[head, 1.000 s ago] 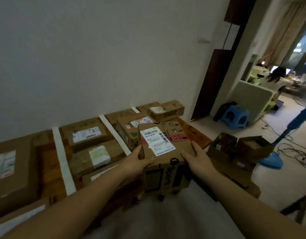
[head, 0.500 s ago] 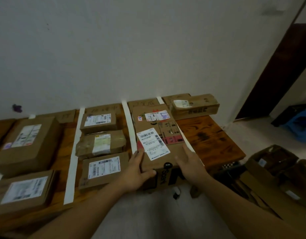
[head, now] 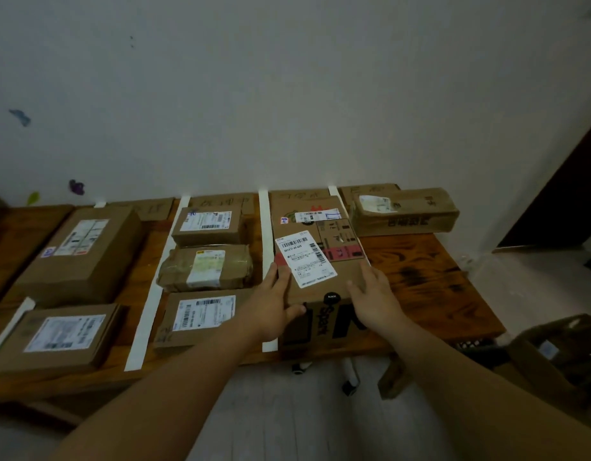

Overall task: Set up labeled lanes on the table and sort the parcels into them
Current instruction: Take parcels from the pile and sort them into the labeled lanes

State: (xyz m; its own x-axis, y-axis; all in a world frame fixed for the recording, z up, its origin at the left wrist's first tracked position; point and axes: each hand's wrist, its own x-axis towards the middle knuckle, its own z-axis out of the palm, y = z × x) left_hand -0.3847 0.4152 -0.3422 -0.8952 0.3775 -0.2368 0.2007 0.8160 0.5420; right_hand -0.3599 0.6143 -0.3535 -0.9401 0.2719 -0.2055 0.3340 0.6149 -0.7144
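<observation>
The brown parcel (head: 320, 277) with the white shipping label now sits flat on the wooden table (head: 430, 291), at the near end of its lane, between two white tape strips. One second ago it was held up in the air, away from the table; half a second ago it was just arriving at this place. The left hand (head: 274, 304) lies against the parcel's side at 9 o'clock, with the fingers spread and the thumb hooked on the near front corner. The right hand (head: 374, 297) has loosened: its fingers are apart and only touch the side at 3 o'clock, not clamped. Behind the parcel, at 12 o'clock, another box (head: 309, 212) touches it. At 2 o'clock a long carton (head: 404, 211) lies in the last lane. At 9 o'clock, across the tape strip (head: 265, 241), three parcels (head: 207, 264) stand in a row.
</observation>
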